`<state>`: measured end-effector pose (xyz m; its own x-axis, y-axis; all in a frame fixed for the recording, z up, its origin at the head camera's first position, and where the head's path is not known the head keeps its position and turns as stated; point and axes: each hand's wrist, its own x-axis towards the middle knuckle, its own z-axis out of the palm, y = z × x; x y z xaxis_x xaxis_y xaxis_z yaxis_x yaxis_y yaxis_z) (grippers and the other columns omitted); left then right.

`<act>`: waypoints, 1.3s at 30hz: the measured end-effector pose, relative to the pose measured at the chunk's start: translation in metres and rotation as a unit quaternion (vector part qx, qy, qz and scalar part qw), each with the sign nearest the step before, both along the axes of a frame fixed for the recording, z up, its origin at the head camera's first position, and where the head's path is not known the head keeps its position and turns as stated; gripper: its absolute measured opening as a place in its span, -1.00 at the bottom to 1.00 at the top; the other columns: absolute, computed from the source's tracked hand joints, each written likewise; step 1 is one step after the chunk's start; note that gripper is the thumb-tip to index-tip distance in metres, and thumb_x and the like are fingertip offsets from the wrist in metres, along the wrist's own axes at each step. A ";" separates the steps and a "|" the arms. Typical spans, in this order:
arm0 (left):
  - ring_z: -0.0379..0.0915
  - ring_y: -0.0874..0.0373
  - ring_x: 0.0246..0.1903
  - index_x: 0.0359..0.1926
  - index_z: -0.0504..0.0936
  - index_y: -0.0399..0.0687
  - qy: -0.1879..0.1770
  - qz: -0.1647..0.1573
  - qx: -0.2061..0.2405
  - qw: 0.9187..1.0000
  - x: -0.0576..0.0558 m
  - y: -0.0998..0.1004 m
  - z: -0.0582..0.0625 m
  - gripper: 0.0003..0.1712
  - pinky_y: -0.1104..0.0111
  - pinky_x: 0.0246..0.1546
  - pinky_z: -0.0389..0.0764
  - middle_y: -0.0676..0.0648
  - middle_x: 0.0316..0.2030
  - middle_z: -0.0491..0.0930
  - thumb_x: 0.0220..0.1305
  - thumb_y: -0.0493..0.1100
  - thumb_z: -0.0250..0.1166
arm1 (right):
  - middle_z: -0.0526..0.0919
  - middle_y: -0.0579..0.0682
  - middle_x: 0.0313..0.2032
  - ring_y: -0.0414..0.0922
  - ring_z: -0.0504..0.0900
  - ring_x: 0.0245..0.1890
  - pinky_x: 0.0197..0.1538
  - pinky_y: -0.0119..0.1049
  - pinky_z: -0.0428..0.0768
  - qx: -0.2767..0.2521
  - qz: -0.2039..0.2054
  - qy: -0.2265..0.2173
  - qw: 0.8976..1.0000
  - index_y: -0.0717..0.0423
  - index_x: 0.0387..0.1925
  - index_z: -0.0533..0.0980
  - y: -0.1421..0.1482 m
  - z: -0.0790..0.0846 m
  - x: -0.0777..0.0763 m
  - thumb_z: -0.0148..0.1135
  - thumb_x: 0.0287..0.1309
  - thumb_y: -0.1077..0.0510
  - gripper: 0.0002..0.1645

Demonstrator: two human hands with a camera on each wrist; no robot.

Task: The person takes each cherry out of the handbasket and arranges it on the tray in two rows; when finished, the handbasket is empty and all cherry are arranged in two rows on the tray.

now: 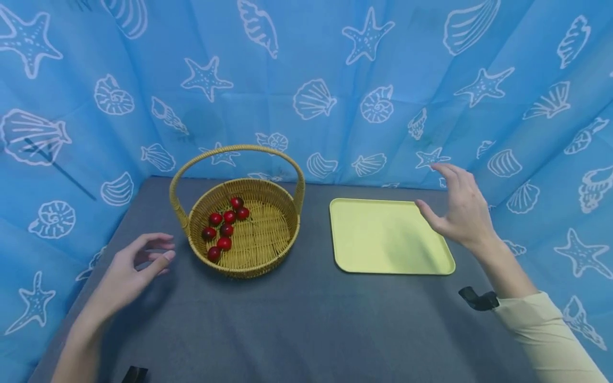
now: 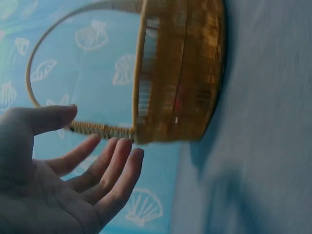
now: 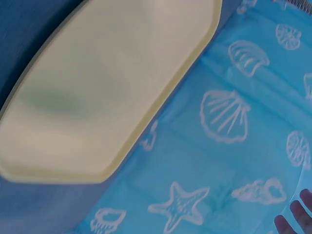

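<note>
Basket [image 1: 265, 229], left fingers [image 2: 124, 183] parted alongside, right fingers [image 1: 448, 175] uncurled near tray [image 1: 371, 234]

Readable text, labels, brands, numbers, signs: none legible in the head view or either wrist view.
</note>
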<state>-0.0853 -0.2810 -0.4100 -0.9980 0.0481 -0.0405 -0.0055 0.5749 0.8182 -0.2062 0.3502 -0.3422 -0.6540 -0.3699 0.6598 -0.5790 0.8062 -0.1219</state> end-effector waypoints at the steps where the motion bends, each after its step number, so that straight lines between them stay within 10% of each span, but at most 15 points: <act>1: 0.61 0.62 -0.05 0.52 0.36 -0.21 -0.008 -0.004 0.018 1.000 0.002 0.004 -0.001 -0.40 0.40 -0.10 0.90 -0.42 0.32 0.57 0.69 0.00 0.20 | 0.52 0.40 0.36 0.42 0.46 0.35 0.25 0.49 0.52 -0.004 0.006 -0.008 1.000 0.27 0.51 0.37 -0.005 -0.001 0.001 0.39 0.11 0.00 -0.04; 15: 0.76 0.30 -0.01 0.55 0.28 -0.19 -0.045 0.041 0.164 0.985 0.014 0.048 -0.018 -0.31 0.19 0.03 0.93 -0.29 0.26 0.51 0.65 0.04 0.25 | 0.62 0.29 0.29 0.19 0.59 0.31 0.24 -0.04 0.69 -0.091 0.119 -0.122 0.981 0.34 0.46 0.38 -0.088 -0.013 0.005 0.52 0.18 0.26 -0.14; 26: 0.73 0.34 -0.17 0.48 0.34 -0.22 -0.032 0.102 0.171 0.979 0.008 0.067 -0.032 -0.39 0.33 -0.04 0.92 -0.20 0.22 0.36 0.60 -0.10 0.33 | 0.75 0.17 0.11 0.07 0.74 0.12 0.05 -0.03 0.89 -0.160 0.234 -0.231 0.931 0.25 0.29 0.53 -0.162 -0.013 0.005 0.50 0.27 0.33 -0.42; 39: 0.76 0.24 -0.13 0.43 0.37 -0.24 -0.009 0.134 0.174 0.976 0.005 0.073 -0.034 -0.43 0.26 -0.02 0.93 -0.18 0.19 0.39 0.59 -0.12 0.33 | 0.80 0.09 -0.07 -0.13 0.78 -0.09 -0.10 -0.21 0.88 -0.123 0.334 -0.324 0.877 0.15 0.12 0.62 -0.255 -0.002 -0.022 0.44 0.38 0.24 -0.67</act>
